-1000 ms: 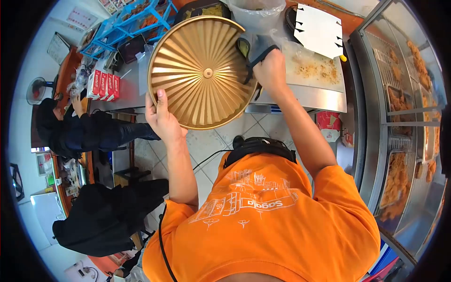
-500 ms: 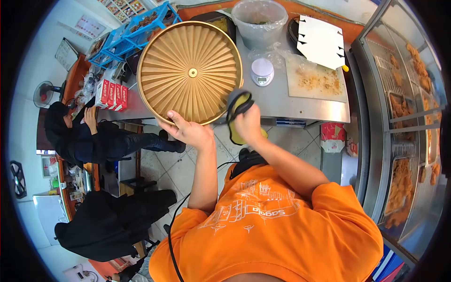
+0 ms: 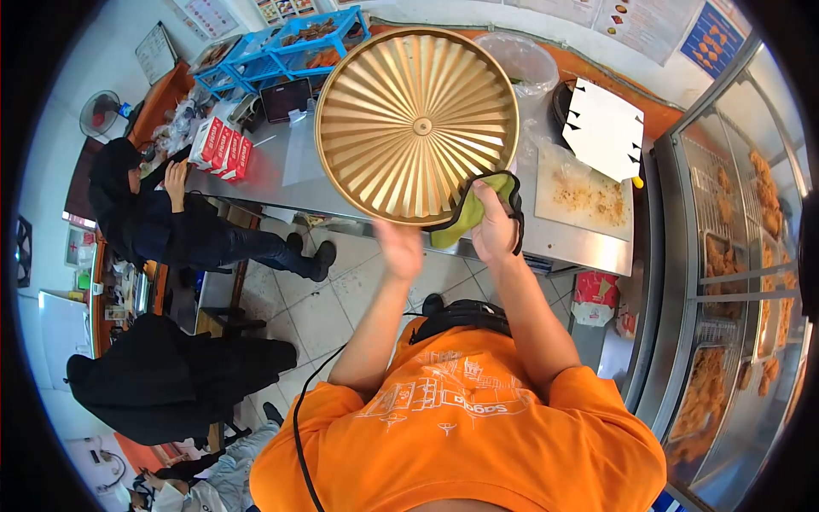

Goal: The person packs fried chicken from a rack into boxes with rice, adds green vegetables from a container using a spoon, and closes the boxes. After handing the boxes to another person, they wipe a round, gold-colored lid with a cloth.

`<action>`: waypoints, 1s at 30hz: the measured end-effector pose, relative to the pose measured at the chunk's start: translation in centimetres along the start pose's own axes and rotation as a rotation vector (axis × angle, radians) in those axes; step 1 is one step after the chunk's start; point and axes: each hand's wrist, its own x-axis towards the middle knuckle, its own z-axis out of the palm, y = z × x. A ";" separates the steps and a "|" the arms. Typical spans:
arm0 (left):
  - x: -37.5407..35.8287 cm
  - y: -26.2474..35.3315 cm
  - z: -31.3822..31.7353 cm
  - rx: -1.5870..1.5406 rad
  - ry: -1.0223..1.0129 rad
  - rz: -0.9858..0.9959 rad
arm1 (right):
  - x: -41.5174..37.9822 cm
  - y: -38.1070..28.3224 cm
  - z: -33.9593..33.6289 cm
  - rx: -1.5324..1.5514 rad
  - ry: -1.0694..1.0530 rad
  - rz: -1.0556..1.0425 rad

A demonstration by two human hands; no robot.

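A round golden fluted lid (image 3: 416, 126) is held up over the steel counter, its ribbed face toward me. My right hand (image 3: 497, 220) grips a green cloth with dark edging (image 3: 461, 220), pressed to the lid's lower right rim with the thumb on top. My left hand (image 3: 399, 249) is at the bottom rim; its fingers are smeared by motion, and whether they touch the lid is unclear.
On the counter (image 3: 580, 243) are a crumb-covered board (image 3: 584, 192), a white notched sheet (image 3: 603, 128), a lined bin (image 3: 516, 64), red boxes (image 3: 220, 148) and blue racks (image 3: 273, 55). A glass cabinet (image 3: 734, 256) holds fried food. A person (image 3: 136, 205) stands left.
The view has shifted. The cloth in my right hand has come up against the lid's rim. My left thumb no longer lies over the lid's face.
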 end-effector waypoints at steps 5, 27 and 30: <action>-5.6 -5.3 -0.2 0.642 0.159 -0.406 | 0.4 1.1 -0.6 -0.351 0.234 -0.280; -2.3 1.9 6.7 0.481 0.108 -0.299 | -2.7 -3.7 0.3 -1.475 -0.405 -0.752; -2.6 1.3 6.3 0.635 0.003 -0.291 | 3.5 -3.4 -1.1 -1.151 -0.151 -0.475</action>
